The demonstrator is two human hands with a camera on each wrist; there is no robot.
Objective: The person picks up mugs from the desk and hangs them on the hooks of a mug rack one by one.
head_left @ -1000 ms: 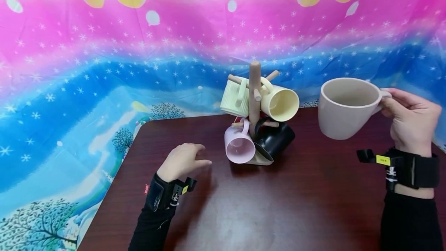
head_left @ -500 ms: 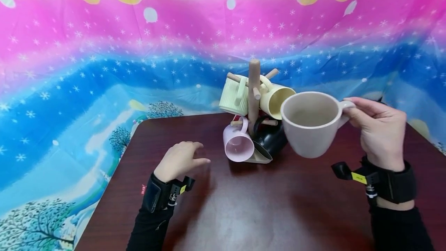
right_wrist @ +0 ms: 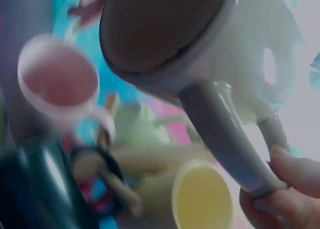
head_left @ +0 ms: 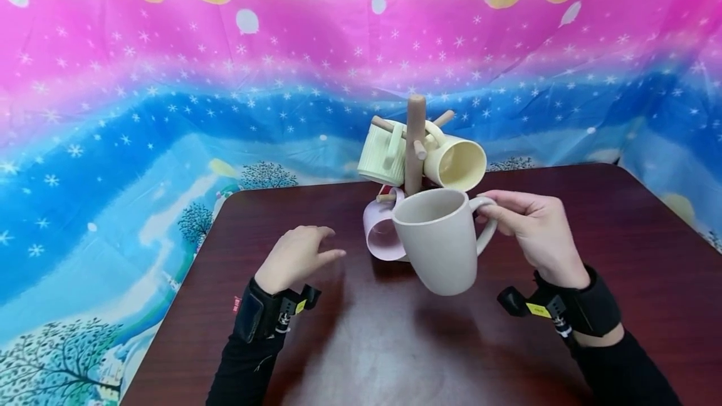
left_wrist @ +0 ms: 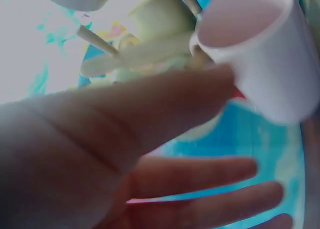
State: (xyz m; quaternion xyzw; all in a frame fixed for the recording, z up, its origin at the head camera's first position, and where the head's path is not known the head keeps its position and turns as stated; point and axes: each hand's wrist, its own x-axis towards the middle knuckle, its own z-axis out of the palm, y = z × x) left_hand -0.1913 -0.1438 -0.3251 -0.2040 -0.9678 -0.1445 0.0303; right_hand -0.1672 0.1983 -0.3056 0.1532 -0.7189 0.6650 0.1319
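Note:
My right hand (head_left: pixel 538 237) pinches the handle of a large light grey mug (head_left: pixel 442 249) between thumb and fingers. The mug is held upright in the air in front of a wooden mug rack (head_left: pixel 415 143), covering its lower part. A pink mug (head_left: pixel 382 230), a pale green mug (head_left: pixel 383 152) and a yellow mug (head_left: pixel 455 165) hang on the rack's pegs. The black mug (right_wrist: pixel 47 184) shows in the right wrist view but is hidden in the head view. My left hand (head_left: pixel 296 257) hovers left of the rack with loose, straight fingers and holds nothing.
The rack stands toward the back of a dark red-brown table (head_left: pixel 372 356). Behind it hangs a patterned pink and blue cloth (head_left: pixel 316 99). One short peg (head_left: pixel 420 150) on the rack points toward me.
My right hand has carried the grey mug left and downward, from beside the rack to in front of it. My left hand has stayed nearly still.

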